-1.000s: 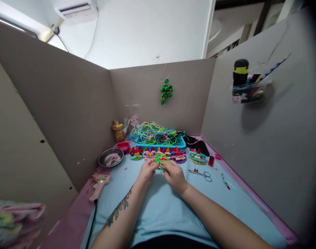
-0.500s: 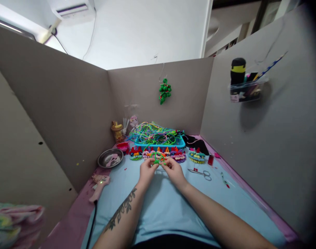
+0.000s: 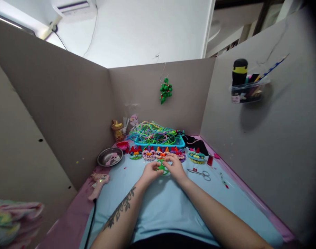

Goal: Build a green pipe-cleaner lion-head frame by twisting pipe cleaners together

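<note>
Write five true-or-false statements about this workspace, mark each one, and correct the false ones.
1. The left hand and right hand meet at the green cord. True.
2. The scissors lie left of both hands. False: they lie to the right.
3. A pink item lies in the metal bowl. True.
4. The pink glue gun shows a red light. False: it is green.
5. A green ornament hangs before the back partition. True.

I see the left hand (image 3: 150, 172) hold a looped green strand (image 3: 161, 166) above the blue-covered worktop (image 3: 170, 209), the right hand (image 3: 176, 168) at its far side. Farther back, colourful figures (image 3: 149, 154) front a tray (image 3: 181, 142) of tangled strands (image 3: 155, 129); scissors (image 3: 199, 172) lie right, a metal bowl (image 3: 102, 159) left.
</note>
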A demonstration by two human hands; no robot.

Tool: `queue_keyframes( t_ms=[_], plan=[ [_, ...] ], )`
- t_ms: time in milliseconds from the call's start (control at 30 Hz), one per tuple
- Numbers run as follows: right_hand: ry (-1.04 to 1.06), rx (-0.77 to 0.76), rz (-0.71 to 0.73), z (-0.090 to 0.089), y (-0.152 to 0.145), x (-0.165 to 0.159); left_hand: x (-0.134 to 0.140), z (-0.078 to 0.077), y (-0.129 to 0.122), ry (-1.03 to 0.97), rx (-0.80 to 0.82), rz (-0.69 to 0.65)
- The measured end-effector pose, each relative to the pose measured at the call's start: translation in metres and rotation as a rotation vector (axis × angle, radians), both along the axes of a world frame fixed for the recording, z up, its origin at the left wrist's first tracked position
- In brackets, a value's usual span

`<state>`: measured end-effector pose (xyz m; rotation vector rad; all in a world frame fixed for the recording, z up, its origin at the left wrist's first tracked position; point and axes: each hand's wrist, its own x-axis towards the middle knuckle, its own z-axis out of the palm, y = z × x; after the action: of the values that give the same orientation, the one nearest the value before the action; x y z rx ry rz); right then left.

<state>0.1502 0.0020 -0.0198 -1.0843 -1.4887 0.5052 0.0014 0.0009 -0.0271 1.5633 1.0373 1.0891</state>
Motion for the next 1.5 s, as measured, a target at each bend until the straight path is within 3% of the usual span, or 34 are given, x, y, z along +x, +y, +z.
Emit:
queue_keyframes(
  t_ms=[200, 400, 567, 733, 867, 1133, 1500],
  plan=[
    [-0.06, -0.062, 0.069, -0.005, 0.008, 0.01, -0.001, 0.001, 0.002, -0.134, 0.002, 0.029],
    [-0.121, -0.106, 0.057, -0.001, 0.004, 0.01, -0.002, 0.002, 0.002, -0.036, 0.157, 0.13],
    [-0.016, -0.198, 0.127, -0.004, 0.003, 0.007, -0.002, 0.007, -0.004, 0.088, 0.287, 0.174],
    [0.176, -0.212, 0.093, -0.008, 0.006, 0.006, -0.004, 0.016, -0.01, 0.193, 0.412, 0.339],
    [0.236, -0.199, 0.11, -0.01, 0.007, 0.006, -0.003, 0.017, -0.01, 0.172, 0.321, 0.286],
    [0.185, -0.161, 0.134, -0.011, 0.002, -0.005, 0.007, 0.017, -0.01, -0.145, 0.077, 0.211],
    [0.246, -0.216, 0.159, -0.011, 0.003, -0.005, 0.004, 0.014, -0.007, -0.218, 0.035, 0.061]
  ],
)
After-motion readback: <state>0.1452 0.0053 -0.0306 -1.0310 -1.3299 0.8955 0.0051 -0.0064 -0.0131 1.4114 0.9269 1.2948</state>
